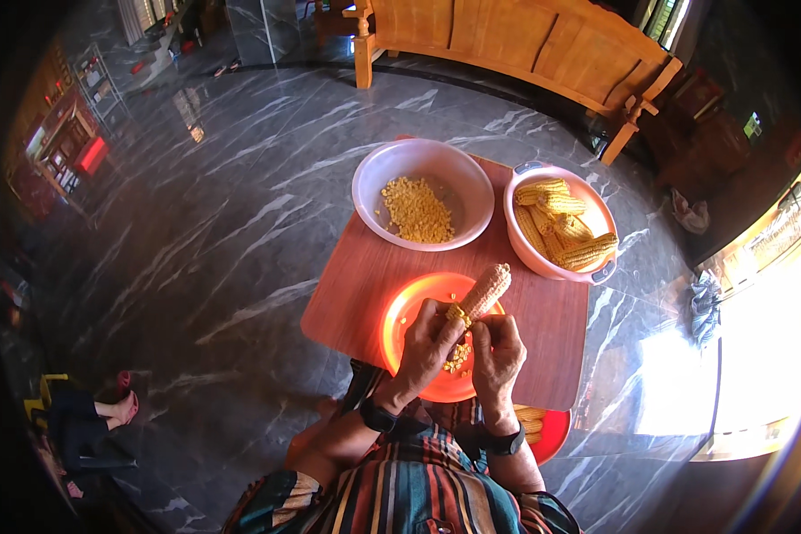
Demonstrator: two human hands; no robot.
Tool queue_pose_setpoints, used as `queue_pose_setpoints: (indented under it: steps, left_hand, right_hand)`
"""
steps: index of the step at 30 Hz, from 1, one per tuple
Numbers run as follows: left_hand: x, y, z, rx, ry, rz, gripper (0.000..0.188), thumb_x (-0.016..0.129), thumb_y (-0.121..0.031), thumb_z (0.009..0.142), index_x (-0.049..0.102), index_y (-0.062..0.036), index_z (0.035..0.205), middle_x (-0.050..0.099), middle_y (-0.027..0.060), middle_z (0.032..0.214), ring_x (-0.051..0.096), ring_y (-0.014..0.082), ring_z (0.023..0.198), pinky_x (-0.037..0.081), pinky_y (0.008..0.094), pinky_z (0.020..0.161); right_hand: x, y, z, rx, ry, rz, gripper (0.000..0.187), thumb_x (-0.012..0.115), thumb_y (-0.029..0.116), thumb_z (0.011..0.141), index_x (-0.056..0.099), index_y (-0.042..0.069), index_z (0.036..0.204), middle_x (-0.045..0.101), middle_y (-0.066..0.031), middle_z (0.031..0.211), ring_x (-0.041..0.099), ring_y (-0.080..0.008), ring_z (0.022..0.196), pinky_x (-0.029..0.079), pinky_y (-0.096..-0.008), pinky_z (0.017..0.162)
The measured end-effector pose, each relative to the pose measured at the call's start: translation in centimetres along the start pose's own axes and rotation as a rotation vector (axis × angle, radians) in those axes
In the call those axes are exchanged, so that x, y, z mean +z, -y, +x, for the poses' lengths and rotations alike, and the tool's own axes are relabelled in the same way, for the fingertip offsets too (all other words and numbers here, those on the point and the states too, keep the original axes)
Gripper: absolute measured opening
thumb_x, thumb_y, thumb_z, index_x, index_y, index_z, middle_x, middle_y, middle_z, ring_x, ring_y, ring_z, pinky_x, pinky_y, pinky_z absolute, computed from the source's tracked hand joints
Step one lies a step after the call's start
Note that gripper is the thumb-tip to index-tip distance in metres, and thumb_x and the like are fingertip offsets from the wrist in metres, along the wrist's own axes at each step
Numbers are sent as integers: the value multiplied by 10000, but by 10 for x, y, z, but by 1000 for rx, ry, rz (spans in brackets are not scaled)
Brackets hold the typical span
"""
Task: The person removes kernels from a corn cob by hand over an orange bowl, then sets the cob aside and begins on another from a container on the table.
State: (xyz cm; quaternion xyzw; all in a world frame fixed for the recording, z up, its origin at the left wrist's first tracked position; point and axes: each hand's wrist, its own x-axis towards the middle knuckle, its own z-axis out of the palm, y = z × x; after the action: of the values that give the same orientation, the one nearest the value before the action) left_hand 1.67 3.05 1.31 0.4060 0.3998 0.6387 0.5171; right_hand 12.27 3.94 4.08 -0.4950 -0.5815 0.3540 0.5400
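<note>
A corn cob, its upper length bare of kernels and a few yellow rows left near the lower end, tilts up and to the right between my hands. My left hand is closed around its lower part. My right hand is closed too, thumb and curled fingers pressed against the cob's lower end. Beneath them an orange bowl stands on the reddish-brown table, with loose corn kernels in it. My hands partly hide the bowl.
On the table's far side stands a whitish basin of loose kernels. Right of it, a pink basin holds several unshelled cobs. A red basin with corn sits low by the near edge. A wooden bench stands beyond; another person's foot shows at left.
</note>
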Motion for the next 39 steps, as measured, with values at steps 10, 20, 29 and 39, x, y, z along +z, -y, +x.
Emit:
queue_pose_setpoints:
  steps: [10,20,29,39]
  left_hand:
    - [4,-4,7,-133,-163,-125,251,505,-287,914,472,-56,1004,583,38,789,527,68,595,412,203,490]
    - [-2,-14,7,-210,-117,-215,265,463,-352,924,477,-87,930,550,30,711,468,69,497,343,189,417]
    - [-5,-12,3,-188,-20,-239,234,482,-288,926,469,-65,993,580,52,810,547,70,629,422,186,505]
    - [-2,-14,2,-193,-29,-222,256,473,-325,928,475,-72,966,553,26,701,453,55,506,351,186,446]
  right_hand:
    - [-13,-27,2,186,51,332,134,578,125,868,538,0,840,515,27,695,436,-38,613,377,-189,560]
    - [-16,-31,-2,146,48,118,109,630,82,822,573,-10,839,570,-9,713,499,-55,651,428,-205,600]
    - [-7,-4,-2,41,31,134,126,649,56,807,558,4,877,566,-32,774,506,-72,663,427,-211,591]
    - [-7,13,6,-185,77,-102,117,626,-28,755,595,6,863,548,-70,769,569,-134,664,450,-242,625]
